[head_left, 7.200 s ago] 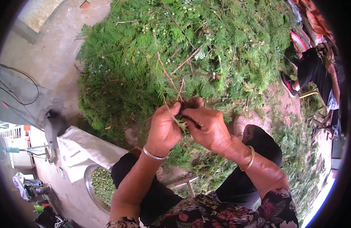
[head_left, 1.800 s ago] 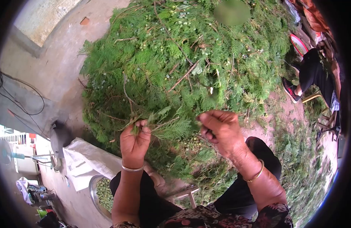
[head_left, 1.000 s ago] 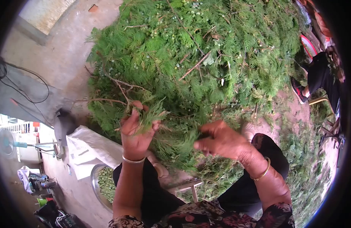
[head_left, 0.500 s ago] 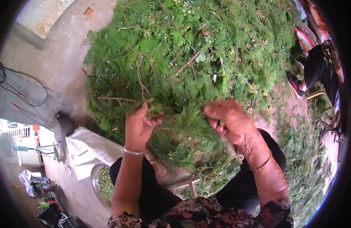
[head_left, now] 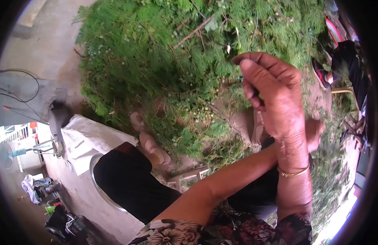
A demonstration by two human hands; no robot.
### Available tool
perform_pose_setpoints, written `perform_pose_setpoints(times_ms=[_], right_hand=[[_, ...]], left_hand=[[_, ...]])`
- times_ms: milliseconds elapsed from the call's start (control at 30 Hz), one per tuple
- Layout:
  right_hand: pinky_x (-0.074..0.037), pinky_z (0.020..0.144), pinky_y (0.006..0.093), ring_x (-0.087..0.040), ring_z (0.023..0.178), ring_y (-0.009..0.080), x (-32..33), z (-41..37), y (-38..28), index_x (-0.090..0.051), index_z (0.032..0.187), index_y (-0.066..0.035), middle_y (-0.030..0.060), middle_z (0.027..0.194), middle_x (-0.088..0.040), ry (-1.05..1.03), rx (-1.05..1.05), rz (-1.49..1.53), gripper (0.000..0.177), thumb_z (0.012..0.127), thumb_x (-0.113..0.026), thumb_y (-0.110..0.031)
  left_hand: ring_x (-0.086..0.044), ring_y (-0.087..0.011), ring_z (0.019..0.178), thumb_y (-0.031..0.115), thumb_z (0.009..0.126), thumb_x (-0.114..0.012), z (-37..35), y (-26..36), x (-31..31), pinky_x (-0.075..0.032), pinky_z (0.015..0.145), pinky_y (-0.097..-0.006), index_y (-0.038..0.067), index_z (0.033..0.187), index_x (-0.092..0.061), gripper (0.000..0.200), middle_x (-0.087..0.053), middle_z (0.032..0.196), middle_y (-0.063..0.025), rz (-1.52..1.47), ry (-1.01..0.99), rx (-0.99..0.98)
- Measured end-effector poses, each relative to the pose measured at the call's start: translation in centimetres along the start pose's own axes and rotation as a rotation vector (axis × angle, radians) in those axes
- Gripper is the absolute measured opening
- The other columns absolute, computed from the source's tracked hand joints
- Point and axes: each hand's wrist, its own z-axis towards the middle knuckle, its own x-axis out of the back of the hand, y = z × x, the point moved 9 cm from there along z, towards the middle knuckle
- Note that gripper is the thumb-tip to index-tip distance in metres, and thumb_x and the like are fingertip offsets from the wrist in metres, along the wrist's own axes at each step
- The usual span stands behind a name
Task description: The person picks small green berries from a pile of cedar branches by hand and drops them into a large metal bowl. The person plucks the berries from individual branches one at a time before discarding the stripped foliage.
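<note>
My right hand [head_left: 272, 87] is raised over the front right of a large heap of green conifer branches [head_left: 156, 49]. Its fingers are curled, the thumb pressed against the index finger; whatever they may hold is hidden. Beneath the right wrist, my left forearm crosses to the right. My left hand [head_left: 314, 132] shows only partly behind that wrist, blurred, so its fingers cannot be made out. A loose brown twig [head_left: 195, 32] lies on top of the heap.
A white sack [head_left: 95, 134] and a metal basin [head_left: 95, 179] are at the left, the basin mostly behind my knee. Farther left is a fan [head_left: 7, 156]. Another person's leg and shoe [head_left: 319, 74] are at the right. Greenery [head_left: 332, 163] covers the right floor.
My left hand has swung from the heap's front across to the right, under my right arm. My right hand has moved up and right. The greenery between the hands is gone from there.
</note>
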Motion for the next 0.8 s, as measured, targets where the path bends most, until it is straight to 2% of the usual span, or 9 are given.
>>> perform_pose_setpoints(times_ms=[33, 167, 233, 267, 300, 467, 600, 667, 800], right_hand=[[-0.022, 0.038, 0.0171, -0.032, 0.042, 0.0016, 0.4, 0.0, 0.6, -0.062, 0.098, 0.003, -0.0027, 0.056, -0.047, 0.021, -0.033, -0.031, 0.021, 0.088, -0.057, -0.015], [-0.02, 0.037, 0.0171, -0.03, 0.041, 0.0025, 2.1, 0.2, 2.2, -0.059, 0.099, 0.006, -0.002, 0.057, -0.046, 0.097, -0.155, 0.021, 0.023, 0.09, -0.055, -0.015], [-0.02, 0.036, 0.0165, -0.03, 0.042, 0.002, 1.5, 0.2, 2.5, -0.053, 0.105, 0.009, -0.002, 0.058, -0.045, 0.072, -0.173, 0.053, 0.029, 0.092, -0.052, -0.017], [-0.02, 0.035, 0.0163, -0.031, 0.042, 0.0018, 1.2, 0.2, 2.7, -0.051, 0.107, 0.01, -0.002, 0.059, -0.044, 0.057, -0.189, 0.04, 0.031, 0.093, -0.051, -0.018], [-0.021, 0.035, 0.015, -0.032, 0.044, 0.0011, 1.0, 0.3, 3.2, -0.048, 0.11, 0.01, -0.0018, 0.061, -0.043, 0.017, -0.206, 0.07, 0.034, 0.093, -0.05, -0.02], [-0.022, 0.034, 0.0135, -0.035, 0.045, 0.0005, 0.5, 0.3, 5.1, -0.048, 0.11, 0.01, -0.0015, 0.062, -0.044, 0.019, -0.297, 0.019, 0.034, 0.094, -0.05, -0.02], [-0.022, 0.034, 0.0141, -0.034, 0.043, 0.0008, -0.4, 0.7, 6.2, -0.049, 0.109, 0.009, -0.0013, 0.061, -0.044, 0.021, -0.317, -0.051, 0.033, 0.094, -0.05, -0.021], [-0.022, 0.034, 0.0144, -0.033, 0.042, 0.0009, -0.9, 0.9, 6.7, -0.049, 0.109, 0.009, -0.0012, 0.06, -0.044, 0.026, -0.323, -0.098, 0.033, 0.094, -0.05, -0.021], [-0.021, 0.035, 0.0152, -0.031, 0.041, 0.001, -1.5, 1.2, 7.6, -0.05, 0.108, 0.009, -0.0013, 0.059, -0.044, 0.06, -0.376, -0.157, 0.033, 0.093, -0.05, -0.02]], left_hand=[[-0.049, -0.0179, 0.072, 0.005, 0.081, -0.052, -0.4, -2.4, 2.1, -0.042, 0.067, -0.0326, 0.005, 0.083, -0.048, 0.004, -0.047, 0.081, -0.0036, -0.077, 0.174, 0.057], [-0.053, -0.0099, 0.069, 0.012, 0.079, -0.063, -10.7, -10.9, 12.6, -0.045, 0.06, -0.0276, 0.004, 0.09, -0.057, 0.015, -0.056, 0.078, -0.0032, -0.118, 0.679, 0.226], [-0.054, -0.0163, 0.057, 0.006, 0.073, -0.06, -21.3, -17.2, 15.7, -0.045, 0.057, -0.0303, -0.003, 0.071, -0.057, 0.01, -0.05, 0.054, -0.0113, 0.475, 0.685, 0.623], [-0.061, -0.0337, 0.074, 0.005, 0.068, -0.059, -28.2, -19.8, 16.2, -0.048, 0.066, -0.0416, 0.003, 0.08, -0.067, 0.014, -0.064, 0.079, -0.0167, 0.554, 0.781, 0.674], [-0.061, -0.0342, 0.071, 0.005, 0.067, -0.059, -35.8, -23.7, 16.5, -0.048, 0.063, -0.0402, 0.003, 0.078, -0.066, 0.013, -0.064, 0.077, -0.0171, 0.493, 0.787, 1.003], [-0.062, -0.0204, 0.06, 0.004, 0.067, -0.064, -63.0, -24.2, 15.2, -0.05, 0.056, -0.0305, 0.002, 0.079, -0.067, 0.013, -0.066, 0.073, -0.0122, -0.035, 1.383, 1.494], [-0.065, -0.0239, 0.074, 0.011, 0.066, -0.07, -59.5, -20.6, 15.6, -0.051, 0.066, -0.033, 0.002, 0.095, -0.065, 0.03, -0.067, 0.085, -0.0163, -0.004, 1.413, 1.567], [-0.064, -0.0302, 0.085, 0.019, 0.066, -0.075, -54.5, -19.4, 18.3, -0.049, 0.075, -0.0393, 0.003, 0.106, -0.06, 0.046, -0.065, 0.09, -0.021, 0.762, 1.044, 1.437], [-0.061, -0.0383, 0.088, 0.025, 0.064, -0.078, -53.8, -21.8, 17.8, -0.046, 0.079, -0.0453, 0.001, 0.1, -0.058, 0.048, -0.063, 0.088, -0.0248, 0.795, 0.906, 1.681]])
